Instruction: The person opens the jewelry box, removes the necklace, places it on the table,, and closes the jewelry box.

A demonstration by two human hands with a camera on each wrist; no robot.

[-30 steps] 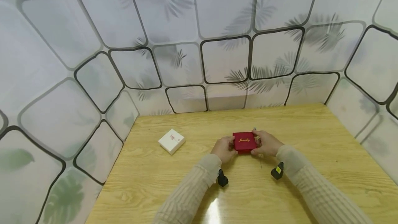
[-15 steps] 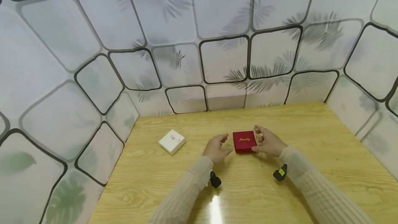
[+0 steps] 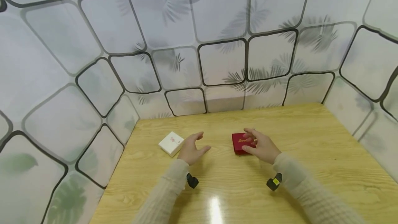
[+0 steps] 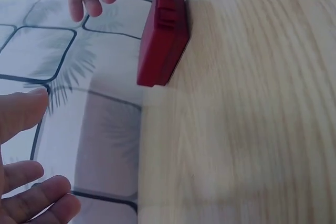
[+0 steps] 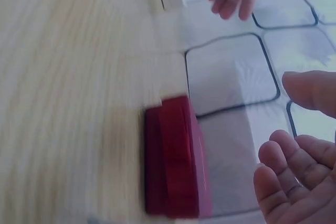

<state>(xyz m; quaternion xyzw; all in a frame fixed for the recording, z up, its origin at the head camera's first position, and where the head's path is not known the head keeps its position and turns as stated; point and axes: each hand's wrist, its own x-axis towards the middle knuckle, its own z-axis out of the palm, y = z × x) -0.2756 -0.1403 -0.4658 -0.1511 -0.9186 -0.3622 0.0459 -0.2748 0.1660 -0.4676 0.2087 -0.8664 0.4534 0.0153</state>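
A closed red jewelry box [image 3: 238,146] with gold lettering lies on the wooden table. My right hand [image 3: 263,148] is above its right side, fingers loosely bent and thumb spread, hiding part of the lid. In the right wrist view that hand [image 5: 302,174] stays apart from the red box [image 5: 178,163]. My left hand [image 3: 190,150] hovers at the right of a white box [image 3: 170,143] with small red print, covering its right corner. Its fingers [image 4: 44,200] hold nothing in the left wrist view, where the red box [image 4: 164,38] stands farther off.
The wooden table [image 3: 217,120] meets a patterned cloth wall [image 3: 222,61] at the back, with more of the same cloth at both sides. A dark camera sits on each wrist. Light reflects off the table between the forearms.
My left hand has left the red box and moved left, toward the white box. My right hand has let go of the red box's right side and now hovers over it.
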